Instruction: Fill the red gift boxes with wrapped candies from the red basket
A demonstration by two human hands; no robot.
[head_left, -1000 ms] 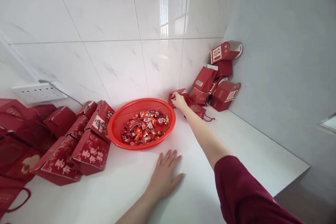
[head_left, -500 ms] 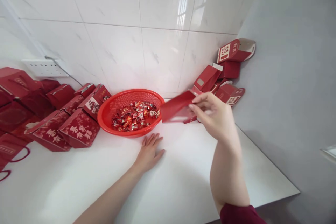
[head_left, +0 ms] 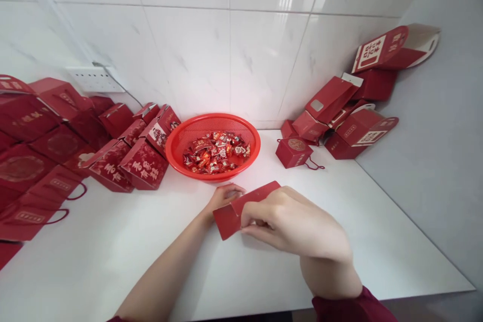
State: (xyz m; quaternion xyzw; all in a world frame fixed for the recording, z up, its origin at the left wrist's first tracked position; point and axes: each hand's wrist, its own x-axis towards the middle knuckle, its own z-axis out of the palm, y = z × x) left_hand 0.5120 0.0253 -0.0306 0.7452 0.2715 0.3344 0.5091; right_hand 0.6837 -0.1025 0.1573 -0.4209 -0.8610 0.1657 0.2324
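A small red box (head_left: pixel 226 222) is held over the white table, in front of the basket, its side toward the camera showing a dark gap under a flap. My right hand (head_left: pixel 283 219) pinches the box from the right, fingers bent over its near edge. Behind the box, my left hand (head_left: pixel 226 196) curls round its far left side, partly hidden by it. Just beyond both hands stands a red plastic basket (head_left: pixel 175 166) with many wrapped candies (head_left: pixel 215 153) inside.
Red gift boxes (head_left: pixel 145 171) are massed along the left, some with cord handles. More boxes (head_left: pixel 347 133) are piled at the right against the grey panel, and a small corded box (head_left: pixel 293 152) sits right of the basket. A socket strip (head_left: pixel 94 80) is on the tiled wall.
My right hand has brought the red box down and left, in front of the basket. My left hand has lifted from lying flat and curled onto the box. The view has shifted.
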